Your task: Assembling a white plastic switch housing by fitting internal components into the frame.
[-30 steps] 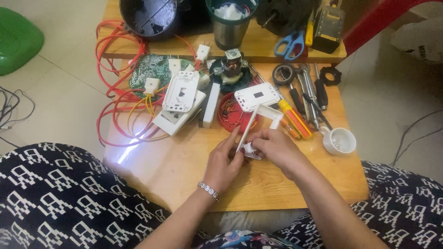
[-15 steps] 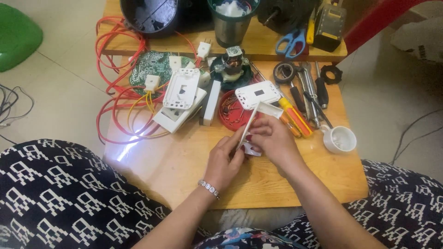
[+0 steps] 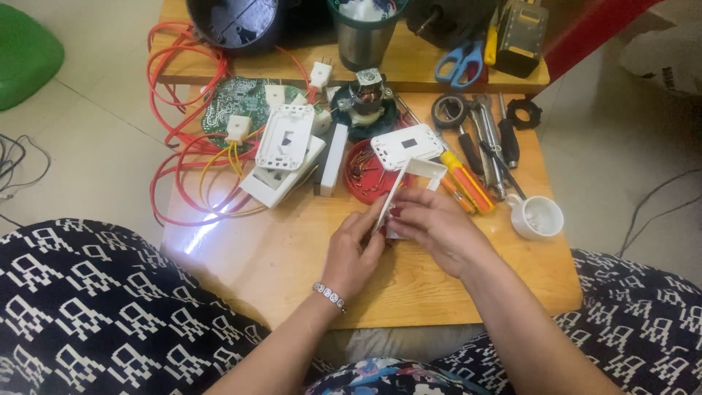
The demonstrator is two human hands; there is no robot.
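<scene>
My left hand (image 3: 352,251) and my right hand (image 3: 431,227) meet over the middle of a low wooden table (image 3: 278,271). Between them they hold a white plastic frame (image 3: 413,178), stood on edge and tilted, its open rectangle facing up and away. The left fingers pinch its lower end; the right fingers curl around its near side. Just behind it lie a red round lid with small screws (image 3: 363,167) and a white switch cover plate (image 3: 404,145).
White switch plates (image 3: 286,138), a green circuit board (image 3: 238,99), orange and red wires (image 3: 172,146), a small motor (image 3: 368,91), screwdrivers (image 3: 465,179), pliers, tape roll (image 3: 450,110), blue scissors (image 3: 460,64), a white cup (image 3: 537,216) and a steel cup (image 3: 363,40) crowd the far table.
The hands have shifted slightly while holding the white frame, which now stands more upright. The camera view has dipped a little.
</scene>
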